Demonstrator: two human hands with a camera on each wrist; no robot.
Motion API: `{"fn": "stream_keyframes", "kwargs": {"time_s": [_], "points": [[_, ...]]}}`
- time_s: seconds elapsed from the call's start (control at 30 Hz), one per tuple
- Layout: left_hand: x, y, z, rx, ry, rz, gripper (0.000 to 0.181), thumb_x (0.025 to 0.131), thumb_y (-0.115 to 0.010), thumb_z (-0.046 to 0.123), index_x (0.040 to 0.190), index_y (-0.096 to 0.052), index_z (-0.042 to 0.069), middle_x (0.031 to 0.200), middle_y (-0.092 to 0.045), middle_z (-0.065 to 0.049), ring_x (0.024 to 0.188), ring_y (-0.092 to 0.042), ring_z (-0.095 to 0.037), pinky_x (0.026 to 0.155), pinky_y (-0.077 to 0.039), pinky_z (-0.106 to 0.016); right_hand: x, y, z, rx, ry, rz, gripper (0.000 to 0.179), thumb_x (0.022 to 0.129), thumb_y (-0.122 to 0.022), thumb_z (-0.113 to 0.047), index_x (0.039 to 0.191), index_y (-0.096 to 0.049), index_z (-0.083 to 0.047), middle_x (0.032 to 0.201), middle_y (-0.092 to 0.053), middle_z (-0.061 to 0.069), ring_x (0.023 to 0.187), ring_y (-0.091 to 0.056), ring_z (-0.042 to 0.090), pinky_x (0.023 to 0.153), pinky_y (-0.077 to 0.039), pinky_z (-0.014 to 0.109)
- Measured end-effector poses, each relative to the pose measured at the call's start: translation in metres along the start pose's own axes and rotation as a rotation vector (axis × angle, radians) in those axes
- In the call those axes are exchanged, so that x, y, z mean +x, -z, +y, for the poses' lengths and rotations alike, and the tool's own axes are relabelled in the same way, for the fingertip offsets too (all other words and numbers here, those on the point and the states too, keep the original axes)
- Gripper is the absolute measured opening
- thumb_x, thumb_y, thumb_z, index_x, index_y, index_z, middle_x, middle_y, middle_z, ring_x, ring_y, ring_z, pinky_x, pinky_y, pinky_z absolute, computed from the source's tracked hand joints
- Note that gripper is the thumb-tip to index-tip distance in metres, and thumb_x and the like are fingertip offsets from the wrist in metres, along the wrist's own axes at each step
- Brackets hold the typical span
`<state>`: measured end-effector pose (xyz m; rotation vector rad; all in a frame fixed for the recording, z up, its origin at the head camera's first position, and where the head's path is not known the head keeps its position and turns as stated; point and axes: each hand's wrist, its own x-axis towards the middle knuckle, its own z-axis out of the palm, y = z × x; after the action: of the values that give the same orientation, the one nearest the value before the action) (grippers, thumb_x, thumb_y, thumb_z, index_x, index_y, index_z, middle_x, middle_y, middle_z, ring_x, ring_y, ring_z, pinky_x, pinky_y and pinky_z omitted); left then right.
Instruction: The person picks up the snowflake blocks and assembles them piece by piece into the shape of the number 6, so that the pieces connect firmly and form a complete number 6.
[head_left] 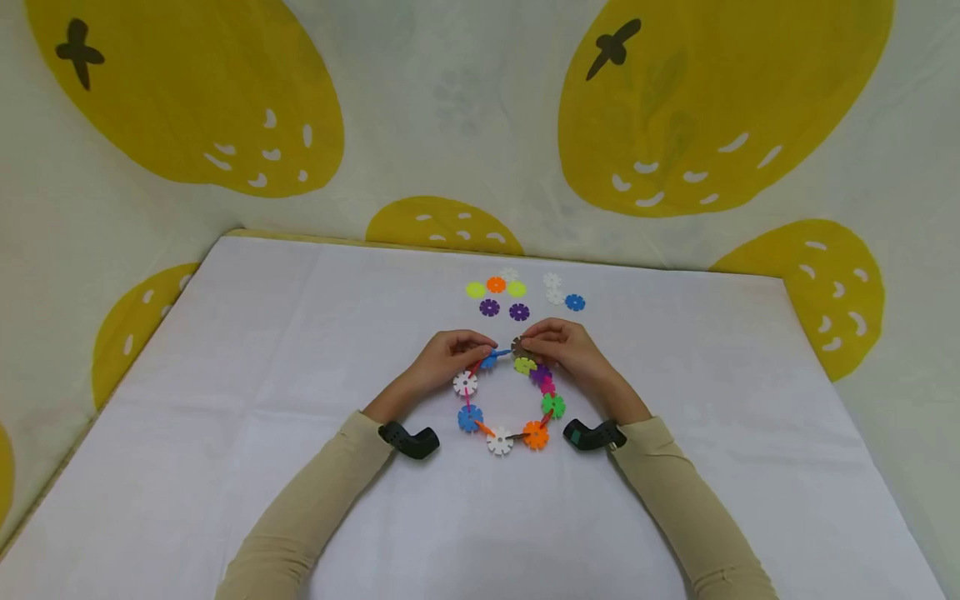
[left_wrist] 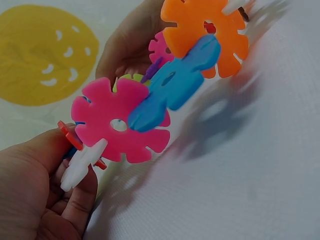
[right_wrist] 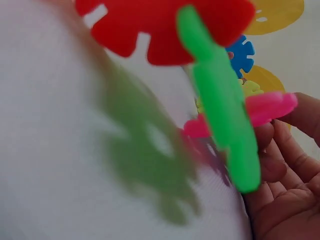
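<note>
Notched plastic discs of many colours are linked into a ring-shaped chain, with a white disc and an orange disc nearest the person. At its far left my left hand pinches the chain by a blue disc. Opposite, my right hand pinches a brown disc between thumb and fingers. An edge-on blue piece spans the space between the hands; whether it touches the brown disc I cannot tell. The left wrist view shows a pink disc close up, and the right wrist view a green disc.
Loose discs lie beyond the hands: orange, purple, yellow, white, and a blue one at the right. White cloth covers the table, whose back edge meets a fruit-patterned curtain. A black wrist device sits on each wrist.
</note>
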<state>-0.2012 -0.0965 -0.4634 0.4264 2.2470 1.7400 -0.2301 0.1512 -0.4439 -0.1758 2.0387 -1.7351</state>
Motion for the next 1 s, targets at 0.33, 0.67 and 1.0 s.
{"fn": "stream_keyframes", "kwargs": {"time_s": [0.33,0.67,1.0], "points": [[-0.001,-0.002,0.002,0.009,-0.001,0.017,0.026,0.098,-0.061,0.020,0.116,-0.069,0.002,0.100,-0.072,-0.009,0.079,-0.060,-0.012,0.074,-0.050,-0.022,-0.002,-0.004,-0.004,-0.031,-0.030,-0.022,0.034,0.093,-0.068,-0.015,0.119,-0.064,0.005,0.106,-0.072,0.010,0.093,-0.069,0.013,0.085,-0.053,0.023],[-0.001,-0.001,0.003,0.010,0.002,0.022,0.028,0.097,-0.062,0.017,0.115,-0.069,-0.002,0.105,-0.071,-0.018,0.078,-0.057,-0.012,0.072,-0.048,-0.019,0.000,-0.007,-0.005,-0.123,-0.034,0.012,0.031,0.089,-0.074,-0.019,0.111,-0.070,0.002,0.102,-0.074,0.009,0.091,-0.068,0.013,0.082,-0.052,0.021],[0.000,-0.004,0.005,0.047,0.048,0.020,0.030,0.097,-0.062,0.027,0.120,-0.068,0.008,0.107,-0.069,-0.006,0.088,-0.058,-0.014,0.079,-0.047,-0.024,-0.001,-0.011,-0.002,-0.141,0.039,0.024,0.021,0.090,-0.072,-0.016,0.099,-0.059,-0.002,0.086,-0.072,0.002,0.076,-0.060,0.015,0.072,-0.050,0.021]]}}
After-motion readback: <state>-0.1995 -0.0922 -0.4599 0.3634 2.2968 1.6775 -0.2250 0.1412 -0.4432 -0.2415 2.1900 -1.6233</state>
